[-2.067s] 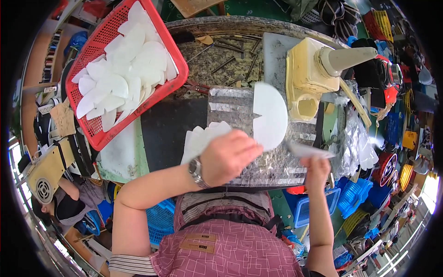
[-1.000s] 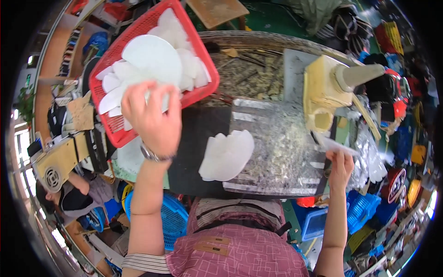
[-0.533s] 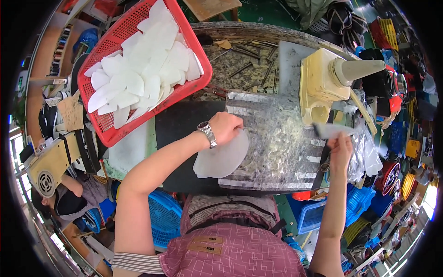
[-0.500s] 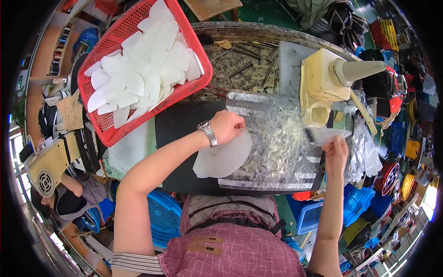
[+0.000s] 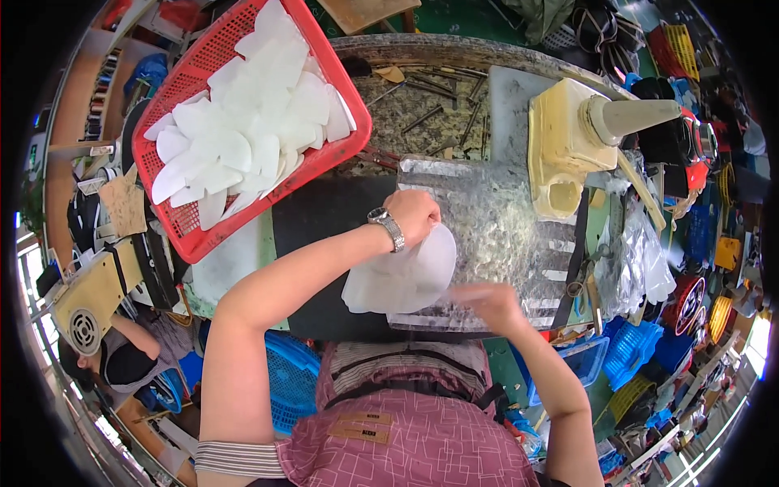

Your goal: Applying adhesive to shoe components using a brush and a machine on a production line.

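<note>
My left hand [image 5: 415, 216] pinches the upper edge of a translucent white rounded sheet [image 5: 406, 280]; more than one layer seems to lie there, fanned out. The sheet rests over the black mat and the edge of a glue-smeared, taped board [image 5: 503, 235]. Close to the sheet's right edge is my right hand [image 5: 493, 307], smeared by motion, its fingers closed round a brush [image 5: 466, 292]. The brush is a pale blur reaching toward the sheet, and whether it touches cannot be made out.
A red plastic basket [image 5: 363, 138] heaped with similar white pieces [image 5: 260, 105] stands at the far left. Beyond the board on the right is a cream glue container [image 5: 560, 122] with a cone-shaped spout. Thin metal rods [image 5: 422, 120] lie at the back. Scissors [image 5: 576, 290] lie on the right.
My right hand has swung left and nearer with the brush, from beside the glue container to the sheet's edge. My left hand and the sheet have shifted slightly right.
</note>
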{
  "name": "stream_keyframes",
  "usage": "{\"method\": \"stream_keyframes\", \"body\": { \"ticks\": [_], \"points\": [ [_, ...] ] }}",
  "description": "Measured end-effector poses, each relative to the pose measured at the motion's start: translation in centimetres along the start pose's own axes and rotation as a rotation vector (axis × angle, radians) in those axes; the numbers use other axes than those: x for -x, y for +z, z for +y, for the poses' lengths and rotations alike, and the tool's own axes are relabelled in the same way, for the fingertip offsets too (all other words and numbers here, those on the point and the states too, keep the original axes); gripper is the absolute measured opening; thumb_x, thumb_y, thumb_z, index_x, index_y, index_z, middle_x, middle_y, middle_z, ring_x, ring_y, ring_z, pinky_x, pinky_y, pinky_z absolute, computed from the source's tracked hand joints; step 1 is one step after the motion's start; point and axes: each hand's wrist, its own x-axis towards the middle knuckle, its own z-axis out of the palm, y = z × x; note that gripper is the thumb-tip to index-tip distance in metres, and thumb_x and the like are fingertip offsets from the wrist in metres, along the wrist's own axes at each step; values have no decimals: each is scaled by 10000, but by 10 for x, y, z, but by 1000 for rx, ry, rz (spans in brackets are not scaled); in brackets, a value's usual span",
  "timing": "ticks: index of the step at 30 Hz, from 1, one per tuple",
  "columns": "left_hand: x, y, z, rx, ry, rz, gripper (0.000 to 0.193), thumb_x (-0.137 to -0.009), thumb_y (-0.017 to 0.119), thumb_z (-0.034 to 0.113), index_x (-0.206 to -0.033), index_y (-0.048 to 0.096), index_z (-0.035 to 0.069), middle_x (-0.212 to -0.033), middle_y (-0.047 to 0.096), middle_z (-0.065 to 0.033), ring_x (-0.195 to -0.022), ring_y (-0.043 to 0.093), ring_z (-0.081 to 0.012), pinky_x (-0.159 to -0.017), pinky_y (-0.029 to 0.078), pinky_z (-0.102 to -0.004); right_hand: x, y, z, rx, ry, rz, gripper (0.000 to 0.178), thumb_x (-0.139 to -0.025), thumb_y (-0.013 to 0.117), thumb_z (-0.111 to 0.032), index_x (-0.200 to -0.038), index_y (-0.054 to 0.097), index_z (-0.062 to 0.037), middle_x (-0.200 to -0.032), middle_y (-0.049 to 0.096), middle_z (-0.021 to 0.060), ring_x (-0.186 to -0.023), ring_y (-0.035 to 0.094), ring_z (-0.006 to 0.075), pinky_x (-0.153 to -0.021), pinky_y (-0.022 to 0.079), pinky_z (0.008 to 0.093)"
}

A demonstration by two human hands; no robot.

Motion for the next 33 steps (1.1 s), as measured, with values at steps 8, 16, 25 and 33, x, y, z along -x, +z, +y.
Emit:
{"method": "stream_keyframes", "body": {
  "ticks": [8, 16, 25, 33],
  "points": [
    [23, -22, 23, 213, 79, 333, 56, -662, 577, 88, -694, 623, 86, -673, 551, -69, -611, 540, -216, -576, 439, -313, 45, 47, 7, -15, 99, 355, 137, -730, 529, -18, -804, 634, -66, -833, 627, 77, -769, 602, 168, -675, 469, 257],
    [61, 26, 63, 72, 791, 491, 186, -576, 550, 72, -757, 588, 57, -713, 498, -18, -694, 496, -184, -586, 422, -298, 38, -57, 3, -518, 155, 986, 115, -805, 494, -68, -862, 548, 17, -800, 591, 76, -727, 558, 131, -675, 450, 246],
    [65, 71, 53, -362, 924, 324, 126, -578, 509, 152, -666, 553, 74, -748, 483, -10, -787, 455, -157, -676, 364, -275, 35, -49, 16, 141, 317, 86, 175, -723, 557, -55, -889, 609, -38, -800, 626, 49, -685, 567, 102, -633, 440, 230],
    [66, 71, 53, -354, 894, 333, 155, -570, 525, 163, -700, 574, 94, -757, 481, -8, -760, 448, -165, -674, 359, -286, 77, -31, 18, 14, 308, 349, 122, -742, 526, -50, -822, 604, 0, -760, 613, 72, -694, 571, 138, -639, 448, 248]
  ]
}}
